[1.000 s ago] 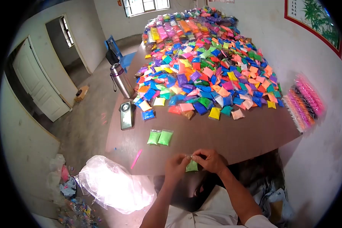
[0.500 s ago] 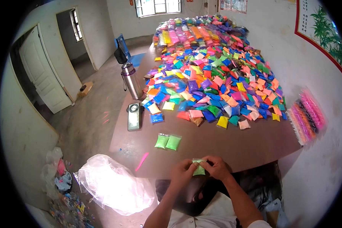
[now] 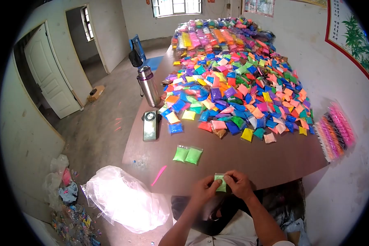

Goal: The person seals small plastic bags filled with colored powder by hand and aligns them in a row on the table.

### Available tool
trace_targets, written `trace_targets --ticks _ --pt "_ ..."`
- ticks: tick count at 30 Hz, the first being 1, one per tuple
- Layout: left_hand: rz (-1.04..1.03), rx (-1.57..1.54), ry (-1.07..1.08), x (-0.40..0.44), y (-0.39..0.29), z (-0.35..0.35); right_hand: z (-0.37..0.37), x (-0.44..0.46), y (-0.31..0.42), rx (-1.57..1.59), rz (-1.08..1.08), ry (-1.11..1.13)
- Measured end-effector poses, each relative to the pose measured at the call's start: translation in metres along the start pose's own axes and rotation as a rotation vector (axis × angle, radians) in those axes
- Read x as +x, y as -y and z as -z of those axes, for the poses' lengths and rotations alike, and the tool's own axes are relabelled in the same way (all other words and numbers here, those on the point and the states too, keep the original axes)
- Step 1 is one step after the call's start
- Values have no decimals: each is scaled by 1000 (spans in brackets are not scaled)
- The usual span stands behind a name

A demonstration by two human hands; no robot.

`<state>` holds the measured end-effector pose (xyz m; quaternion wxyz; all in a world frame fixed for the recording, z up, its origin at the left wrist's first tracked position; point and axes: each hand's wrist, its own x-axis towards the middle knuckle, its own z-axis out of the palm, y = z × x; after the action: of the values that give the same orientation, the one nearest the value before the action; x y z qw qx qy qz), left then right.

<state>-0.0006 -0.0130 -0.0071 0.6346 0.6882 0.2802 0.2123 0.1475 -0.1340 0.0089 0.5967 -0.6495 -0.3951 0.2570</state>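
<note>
Between my two hands, at the table's near edge, is a small clear packet of light green clay-like stuff [image 3: 220, 183]. My left hand [image 3: 205, 189] pinches its left side, thumb on the front. On the other side my right hand [image 3: 238, 184] grips the upper right part with thumb and fingers. Two more green packets [image 3: 187, 154] lie side by side on the table, ahead and to the left of my hands. A pink plastic strip [image 3: 159, 175], perhaps a modelling tool, lies left of my left hand.
A large heap of colourful packets [image 3: 242, 98] covers the far table [image 3: 147, 164]. At its left edge stand a steel flask [image 3: 149, 88] and a phone [image 3: 150, 127]. Bundled pink and orange pieces [image 3: 335, 131] lie at the right corner. A clear plastic bag [image 3: 123, 201] hangs by the near left.
The whole view has shifted slightly, so everything appears a little further right. Both hands keep hold of the green packet, with small finger movements on it.
</note>
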Motion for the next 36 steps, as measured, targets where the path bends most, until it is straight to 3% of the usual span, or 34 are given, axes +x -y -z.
trace_targets --ticks 1,4,6,9,12,16,18,21,30,36 --pt "1 1 0 -3 -2 0 -2 0 4 12 5 2" --pt "-267 81 -154 -9 -3 2 -2 -1 -7 7 26 22" --pt "-5 -84 -11 -2 3 1 0 -3 -12 -10 42 34" --pt "82 -99 -9 -10 -25 -1 5 -4 -10 -42 18 13" --pt "102 35 55 -9 -28 2 4 -2 -10 -38 143 -20" --pt "141 -179 27 -11 -18 1 -1 -4 -7 -24 -11 -27" --pt "121 14 12 -10 -12 8 0 -2 6 -108 -70 -19" --pt "99 -15 -12 -12 -24 7 0 -1 12 -143 -86 16" --pt "131 128 82 -9 -26 8 3 -3 3 74 -127 -34" --pt "77 -21 -7 -11 -14 12 1 2 5 -165 -21 2"
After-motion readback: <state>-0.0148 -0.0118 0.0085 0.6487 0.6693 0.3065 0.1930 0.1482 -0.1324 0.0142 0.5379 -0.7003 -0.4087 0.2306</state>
